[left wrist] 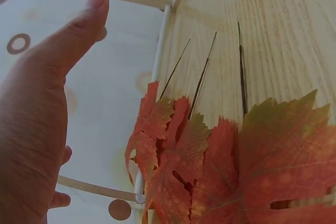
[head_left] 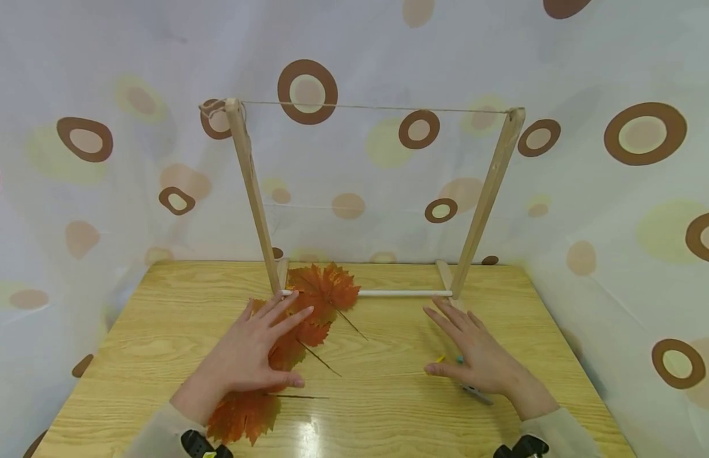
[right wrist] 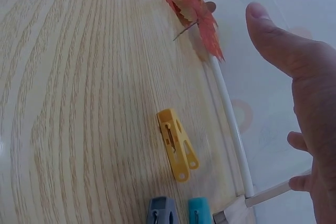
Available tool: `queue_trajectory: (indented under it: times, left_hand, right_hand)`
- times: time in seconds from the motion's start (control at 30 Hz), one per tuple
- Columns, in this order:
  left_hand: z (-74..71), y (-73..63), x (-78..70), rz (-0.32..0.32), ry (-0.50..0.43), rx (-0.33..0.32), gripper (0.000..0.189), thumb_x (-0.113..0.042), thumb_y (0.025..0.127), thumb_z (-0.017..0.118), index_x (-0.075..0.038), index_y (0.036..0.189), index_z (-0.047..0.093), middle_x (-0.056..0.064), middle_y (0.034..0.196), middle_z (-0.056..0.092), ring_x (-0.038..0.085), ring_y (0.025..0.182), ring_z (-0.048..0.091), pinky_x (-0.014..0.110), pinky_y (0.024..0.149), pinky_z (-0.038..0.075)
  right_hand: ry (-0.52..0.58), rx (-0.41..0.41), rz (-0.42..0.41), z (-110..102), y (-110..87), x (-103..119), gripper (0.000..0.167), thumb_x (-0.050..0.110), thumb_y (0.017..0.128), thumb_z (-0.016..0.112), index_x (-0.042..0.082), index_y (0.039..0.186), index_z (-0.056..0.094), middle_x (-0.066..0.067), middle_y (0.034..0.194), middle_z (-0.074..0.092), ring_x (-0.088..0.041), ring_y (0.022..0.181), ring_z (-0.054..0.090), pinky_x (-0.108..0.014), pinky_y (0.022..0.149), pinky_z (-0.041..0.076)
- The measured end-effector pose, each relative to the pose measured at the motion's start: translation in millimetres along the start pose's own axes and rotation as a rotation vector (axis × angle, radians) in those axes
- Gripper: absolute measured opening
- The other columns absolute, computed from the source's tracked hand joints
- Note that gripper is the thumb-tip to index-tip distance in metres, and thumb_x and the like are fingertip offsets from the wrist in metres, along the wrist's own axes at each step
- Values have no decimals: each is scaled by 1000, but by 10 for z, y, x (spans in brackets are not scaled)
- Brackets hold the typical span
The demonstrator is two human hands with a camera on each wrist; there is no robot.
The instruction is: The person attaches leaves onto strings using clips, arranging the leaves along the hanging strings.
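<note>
My left hand (head_left: pixel 248 353) hovers with spread fingers above several orange-red artificial maple leaves (head_left: pixel 248 413), holding nothing. Their thin dark stems (left wrist: pixel 199 82) point right across the table. Over the right side, my right hand (head_left: pixel 480 356) is held with its fingers apart, also free of anything. Beneath it lie clothespins, mostly covered in the head view. The right wrist view shows a yellow clothespin (right wrist: pixel 174 145), a grey clothespin (right wrist: pixel 161 211) and a teal clothespin (right wrist: pixel 198 211) on the wood.
Behind the hands stands a wooden frame with a left post (head_left: pixel 254 197), a right post (head_left: pixel 486 203) and a white lower rod (head_left: pixel 406 293). A string (head_left: pixel 377 107) spans the post tops. All rests on a wooden table (head_left: pixel 377 394) before a patterned cloth (head_left: pixel 354 51).
</note>
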State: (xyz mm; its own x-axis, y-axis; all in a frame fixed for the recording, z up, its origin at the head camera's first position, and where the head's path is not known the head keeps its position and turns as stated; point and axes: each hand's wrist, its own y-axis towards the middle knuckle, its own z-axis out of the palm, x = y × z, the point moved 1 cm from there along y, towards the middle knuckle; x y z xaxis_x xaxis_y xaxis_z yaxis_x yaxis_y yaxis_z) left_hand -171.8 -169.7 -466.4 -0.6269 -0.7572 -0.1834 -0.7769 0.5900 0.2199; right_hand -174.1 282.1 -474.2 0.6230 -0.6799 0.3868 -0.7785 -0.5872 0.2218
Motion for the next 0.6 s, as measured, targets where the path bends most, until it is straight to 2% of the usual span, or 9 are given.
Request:
queue_trajectory:
  times: [0.2,0.47,0.6]
  left_hand:
    - [63,-33,-6,30,-36,-3,119,-85,74,75,-42,169,19,-3,177,12,32,159,22,74,118,25]
    - [126,-80,-16,49,-104,5,118,-80,73,80,-42,169,23,-2,175,21,31,157,29,74,117,26]
    - [163,-101,-18,44,-148,28,116,-77,74,82,-42,168,24,-3,174,23,29,156,31,72,118,26]
  right_hand:
    - [46,-6,-29,50,-10,-35,99,48,90,84,22,169,29,-12,173,24,-43,151,34,-76,114,28]
    - [133,6,-27,115,-59,-111,93,40,90,86,20,167,36,-13,171,30,-46,147,40,-75,105,41]
    - [199,18,-16,149,-91,-153,90,35,89,88,21,165,40,-16,168,33,-45,147,40,-72,105,43]
